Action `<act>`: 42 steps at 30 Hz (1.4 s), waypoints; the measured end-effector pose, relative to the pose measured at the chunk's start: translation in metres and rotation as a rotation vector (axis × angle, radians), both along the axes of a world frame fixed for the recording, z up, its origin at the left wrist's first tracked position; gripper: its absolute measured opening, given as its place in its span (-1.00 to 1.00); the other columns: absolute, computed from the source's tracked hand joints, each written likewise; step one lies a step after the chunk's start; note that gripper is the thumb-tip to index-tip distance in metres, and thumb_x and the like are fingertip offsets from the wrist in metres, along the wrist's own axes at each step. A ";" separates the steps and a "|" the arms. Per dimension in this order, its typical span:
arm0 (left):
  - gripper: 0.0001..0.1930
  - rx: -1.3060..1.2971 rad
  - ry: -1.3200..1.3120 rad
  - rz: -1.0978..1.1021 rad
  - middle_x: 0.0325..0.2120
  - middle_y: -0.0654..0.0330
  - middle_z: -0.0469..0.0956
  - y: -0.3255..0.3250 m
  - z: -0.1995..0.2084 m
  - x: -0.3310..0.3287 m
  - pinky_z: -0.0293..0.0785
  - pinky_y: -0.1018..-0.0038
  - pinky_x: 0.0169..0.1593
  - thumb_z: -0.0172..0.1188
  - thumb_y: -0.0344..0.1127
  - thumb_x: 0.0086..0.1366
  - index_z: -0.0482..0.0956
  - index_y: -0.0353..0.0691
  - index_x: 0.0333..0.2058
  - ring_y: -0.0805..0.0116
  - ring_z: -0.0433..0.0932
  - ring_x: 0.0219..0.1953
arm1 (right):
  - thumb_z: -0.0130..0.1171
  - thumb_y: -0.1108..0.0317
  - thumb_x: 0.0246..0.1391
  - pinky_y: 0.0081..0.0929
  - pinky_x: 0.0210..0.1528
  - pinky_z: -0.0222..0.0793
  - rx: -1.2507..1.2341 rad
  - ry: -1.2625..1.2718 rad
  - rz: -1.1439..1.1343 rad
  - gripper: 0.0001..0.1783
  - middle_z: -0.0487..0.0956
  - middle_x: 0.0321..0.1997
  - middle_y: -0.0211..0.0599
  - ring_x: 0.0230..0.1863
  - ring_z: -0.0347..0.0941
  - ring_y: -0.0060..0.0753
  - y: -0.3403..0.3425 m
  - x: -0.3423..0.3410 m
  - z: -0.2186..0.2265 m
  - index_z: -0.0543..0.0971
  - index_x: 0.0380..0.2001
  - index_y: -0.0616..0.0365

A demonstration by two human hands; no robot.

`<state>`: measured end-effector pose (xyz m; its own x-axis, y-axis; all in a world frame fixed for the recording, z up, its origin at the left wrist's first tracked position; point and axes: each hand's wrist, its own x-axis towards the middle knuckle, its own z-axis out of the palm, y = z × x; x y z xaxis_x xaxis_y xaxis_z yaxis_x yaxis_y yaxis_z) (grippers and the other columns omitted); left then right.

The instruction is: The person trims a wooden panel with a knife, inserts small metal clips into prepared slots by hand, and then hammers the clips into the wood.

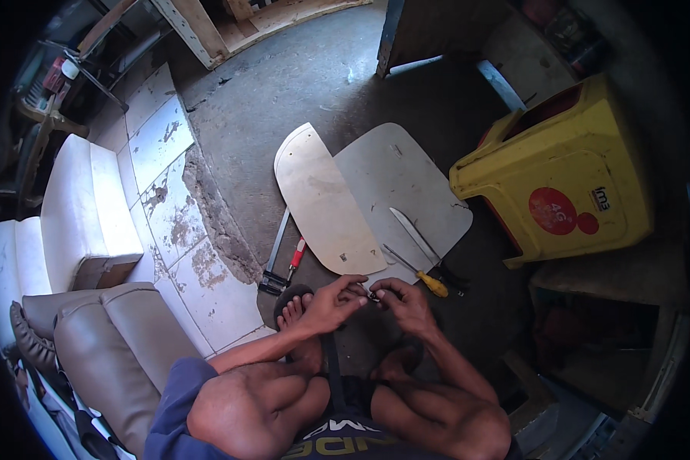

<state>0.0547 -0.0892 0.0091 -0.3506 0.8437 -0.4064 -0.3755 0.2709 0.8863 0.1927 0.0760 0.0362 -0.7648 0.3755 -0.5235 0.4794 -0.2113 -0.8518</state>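
My left hand (339, 301) and my right hand (403, 303) meet low in the middle, between my knees. The right fingers pinch a small dark, shiny piece (373, 297), too small to name. Close beside it, the left fingers are curled together, and what they hold is hidden. Just beyond my hands lies a pale half-round board (326, 203), overlapping a larger rounded board (391, 161). A knife (412, 230) with a long blade and dark handle rests on the larger board. Crossing near its handle is a screwdriver (432, 285) with a yellow handle.
A bar clamp (296, 253) with a red handle lies left of the boards. At the right a yellow plastic stool (567, 169) is tipped on its side. White cushioned seats (92, 207) and brown cushions (119, 337) line the left. Broken white tiles (184, 215) edge the concrete floor.
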 end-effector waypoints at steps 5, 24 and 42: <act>-0.67 0.083 0.065 0.023 -0.21 0.06 0.69 0.012 0.000 0.002 0.59 0.53 -0.04 0.19 -0.48 0.42 0.51 -0.43 0.12 0.45 0.68 -0.16 | 0.12 0.41 0.34 -0.61 -0.17 0.49 -0.123 -0.007 -0.080 -0.74 0.65 -0.28 -0.36 -0.30 0.53 -0.63 -0.007 -0.008 -0.005 0.60 -0.01 0.33; -0.80 0.176 0.758 -0.069 -0.36 0.04 0.67 0.007 0.016 -0.005 0.61 0.31 -0.25 0.27 -0.44 0.29 0.66 -0.28 -0.11 0.07 0.70 -0.34 | 0.15 0.45 0.26 -0.57 -0.11 0.56 -0.407 0.044 -0.232 -0.72 0.66 -0.19 -0.18 -0.25 0.65 -0.46 -0.014 -0.006 -0.004 0.50 -0.02 0.37; -0.74 0.281 1.261 -0.303 -0.36 0.03 0.52 -0.002 0.005 -0.006 0.58 0.30 -0.32 0.29 -0.47 0.15 0.54 -0.32 -0.16 0.11 0.64 -0.39 | 0.16 0.45 0.15 -0.48 -0.10 0.54 -0.255 -0.061 -0.020 -0.81 0.54 -0.28 -0.39 -0.22 0.55 -0.52 -0.008 -0.010 -0.001 0.50 -0.16 0.22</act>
<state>0.0491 -0.0917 0.0143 -0.1405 0.9563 0.2566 0.7828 -0.0514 0.6201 0.1825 0.0679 0.0348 -0.7226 0.2398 -0.6484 0.5222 -0.4252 -0.7392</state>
